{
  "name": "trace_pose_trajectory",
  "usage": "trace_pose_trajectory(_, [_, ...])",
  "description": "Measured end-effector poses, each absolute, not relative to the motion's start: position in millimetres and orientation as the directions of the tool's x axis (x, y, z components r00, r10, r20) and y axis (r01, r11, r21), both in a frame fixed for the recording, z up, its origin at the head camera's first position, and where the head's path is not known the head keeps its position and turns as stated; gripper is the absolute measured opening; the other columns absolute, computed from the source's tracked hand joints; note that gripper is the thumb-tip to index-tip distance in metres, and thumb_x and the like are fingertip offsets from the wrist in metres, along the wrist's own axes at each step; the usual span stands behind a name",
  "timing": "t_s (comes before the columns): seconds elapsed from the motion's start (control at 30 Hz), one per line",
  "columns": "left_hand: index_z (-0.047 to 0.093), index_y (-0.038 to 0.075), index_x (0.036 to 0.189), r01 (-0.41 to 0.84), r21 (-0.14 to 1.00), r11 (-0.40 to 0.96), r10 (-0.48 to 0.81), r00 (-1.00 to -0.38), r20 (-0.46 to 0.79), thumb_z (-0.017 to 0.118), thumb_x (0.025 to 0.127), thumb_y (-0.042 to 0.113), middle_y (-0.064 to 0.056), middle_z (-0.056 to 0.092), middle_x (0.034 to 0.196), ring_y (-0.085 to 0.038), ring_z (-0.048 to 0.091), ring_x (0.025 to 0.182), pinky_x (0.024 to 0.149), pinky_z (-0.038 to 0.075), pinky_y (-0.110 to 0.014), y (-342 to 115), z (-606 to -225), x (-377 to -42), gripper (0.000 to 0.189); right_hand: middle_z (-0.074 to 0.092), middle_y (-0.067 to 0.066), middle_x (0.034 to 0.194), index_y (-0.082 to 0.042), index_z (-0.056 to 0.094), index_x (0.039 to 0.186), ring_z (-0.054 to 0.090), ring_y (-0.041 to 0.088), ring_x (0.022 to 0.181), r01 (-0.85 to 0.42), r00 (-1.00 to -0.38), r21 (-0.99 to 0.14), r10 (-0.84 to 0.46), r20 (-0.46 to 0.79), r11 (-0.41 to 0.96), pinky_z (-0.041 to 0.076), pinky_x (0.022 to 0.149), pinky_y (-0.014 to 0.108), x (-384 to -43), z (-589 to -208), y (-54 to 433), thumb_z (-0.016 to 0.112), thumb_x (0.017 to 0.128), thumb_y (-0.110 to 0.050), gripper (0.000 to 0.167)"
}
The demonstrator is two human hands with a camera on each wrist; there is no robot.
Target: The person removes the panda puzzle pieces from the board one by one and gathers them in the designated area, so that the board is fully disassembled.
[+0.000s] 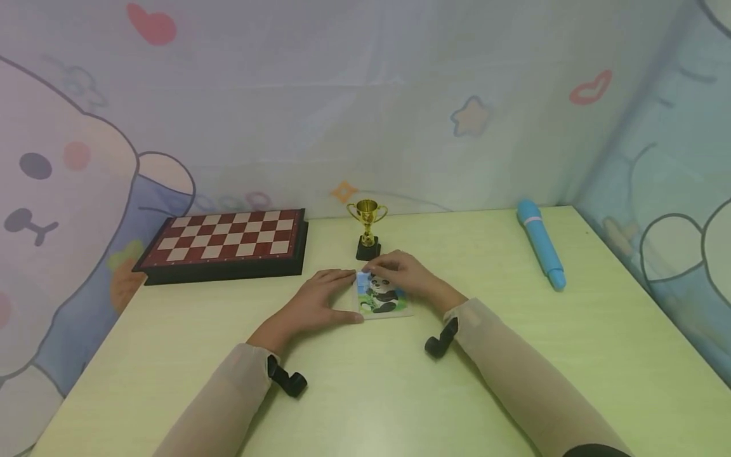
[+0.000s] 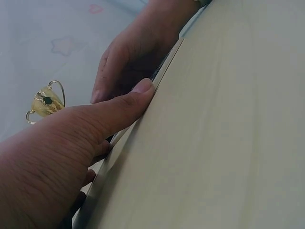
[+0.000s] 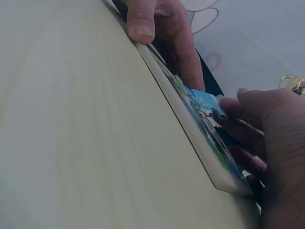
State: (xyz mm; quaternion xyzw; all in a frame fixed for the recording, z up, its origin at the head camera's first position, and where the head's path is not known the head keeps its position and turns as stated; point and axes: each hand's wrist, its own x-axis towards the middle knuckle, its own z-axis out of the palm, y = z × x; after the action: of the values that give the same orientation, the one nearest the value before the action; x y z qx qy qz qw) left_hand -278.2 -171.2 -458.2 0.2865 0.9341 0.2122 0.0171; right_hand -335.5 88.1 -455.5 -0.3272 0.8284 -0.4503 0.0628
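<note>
A small square panda jigsaw puzzle (image 1: 381, 303) in a pale tray lies flat on the table, in front of a gold trophy cup (image 1: 368, 219) on a black base. My left hand (image 1: 316, 301) holds the tray's left side, with the thumb at the near corner and the fingers towards the far corner. Over the puzzle's far right part, my right hand (image 1: 408, 276) pinches a light blue puzzle piece (image 3: 204, 101) between thumb and fingertips. In the right wrist view this piece stands tilted above the picture. My right fingers hide part of the panda picture.
A red and white chessboard (image 1: 225, 236) in a black case lies at the back left of the table (image 1: 365, 387). At the back right is a blue pen-shaped stick (image 1: 541, 244). A printed cloth (image 1: 365, 95) hangs behind the table.
</note>
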Motion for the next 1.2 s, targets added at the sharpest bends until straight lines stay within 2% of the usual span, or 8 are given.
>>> trace_pose_trajectory(0.13, [0.040,0.023,0.156,0.537,0.398,0.744,0.550,-0.830,0.093,0.062,0.079,0.080,0.004,0.037,0.160,-0.025,0.028,0.148,0.116,0.026,-0.058,-171.5,-459.8,-277.3,0.098,0.068,-0.007,0.112,-0.025,0.074,0.107,0.061,0.017,0.108,-0.493,-0.796,-0.789,-0.556,0.239,0.367,0.050,0.094,0.044,-324.9,-456.6,85.7,0.069,0.097,-0.031,0.013])
trace_pose_trajectory(0.27, [0.041,0.022,0.156,0.546,0.400,0.736,0.555,-0.825,0.105,0.063,0.080,0.078,0.003,0.039,0.159,-0.026,0.030,0.147,0.115,0.027,-0.058,-171.8,-459.6,-275.9,0.097,0.067,-0.006,0.104,-0.021,0.067,0.111,0.064,0.013,0.087,-0.622,-0.714,-0.703,-0.619,0.328,0.345,0.054,0.076,0.033,-319.9,-459.1,81.7,0.072,0.096,-0.023,0.016])
trace_pose_trajectory(0.4, [0.039,0.024,0.156,0.538,0.395,0.745,0.548,-0.831,0.099,0.061,0.080,0.080,0.006,0.037,0.159,-0.024,0.029,0.148,0.115,0.027,-0.057,-171.9,-459.3,-275.2,0.097,0.069,-0.008,0.102,-0.017,0.070,0.115,0.061,0.007,0.084,-0.726,-0.640,-0.587,-0.665,0.385,0.358,0.052,0.073,0.028,-322.4,-464.0,81.1,0.073,0.095,-0.021,0.021])
trace_pose_trajectory(0.53, [0.039,0.024,0.157,0.536,0.400,0.743,0.546,-0.832,0.101,0.061,0.079,0.080,0.006,0.037,0.159,-0.024,0.028,0.148,0.115,0.026,-0.058,-172.1,-459.0,-275.2,0.098,0.070,-0.007,0.101,-0.016,0.073,0.111,0.062,0.006,0.085,-0.741,-0.623,-0.577,-0.672,0.400,0.343,0.053,0.075,0.028,-322.9,-463.7,81.8,0.072,0.095,-0.019,0.016])
trace_pose_trajectory(0.73, [0.040,0.023,0.156,0.534,0.395,0.747,0.540,-0.835,0.106,0.063,0.079,0.079,0.004,0.038,0.159,-0.025,0.029,0.148,0.116,0.027,-0.056,-171.3,-459.5,-274.8,0.098,0.071,-0.006,0.105,-0.017,0.073,0.116,0.065,0.013,0.091,-0.615,-0.743,-0.683,-0.579,0.336,0.394,0.055,0.080,0.035,-325.7,-455.1,95.4,0.065,0.100,-0.029,0.021])
trace_pose_trajectory(0.93, [0.040,0.023,0.156,0.538,0.385,0.750,0.541,-0.833,0.112,0.063,0.080,0.078,0.004,0.038,0.159,-0.025,0.029,0.147,0.116,0.026,-0.055,-169.7,-461.2,-274.4,0.097,0.070,-0.003,0.107,-0.022,0.073,0.120,0.064,0.018,0.095,-0.436,-0.878,-0.739,-0.424,0.224,0.513,0.052,0.083,0.040,-349.2,-458.6,150.3,0.064,0.098,-0.044,0.033])
trace_pose_trajectory(1.1, [0.040,0.023,0.156,0.534,0.377,0.757,0.539,-0.836,0.103,0.062,0.080,0.079,0.004,0.037,0.160,-0.024,0.028,0.148,0.117,0.025,-0.055,-169.7,-458.5,-273.8,0.097,0.071,0.006,0.109,-0.016,0.074,0.117,0.062,0.024,0.097,-0.385,-0.915,-0.714,-0.345,0.210,0.585,0.050,0.087,0.044,-359.8,-457.4,192.0,0.068,0.098,-0.035,0.027])
trace_pose_trajectory(1.2, [0.040,0.023,0.156,0.531,0.382,0.756,0.537,-0.837,0.102,0.064,0.079,0.077,0.003,0.037,0.160,-0.024,0.028,0.148,0.117,0.025,-0.055,-170.0,-456.2,-273.8,0.097,0.068,0.008,0.114,-0.013,0.074,0.117,0.060,0.026,0.102,-0.419,-0.896,-0.692,-0.393,0.209,0.588,0.048,0.090,0.046,-363.5,-457.7,200.0,0.067,0.099,-0.029,0.025])
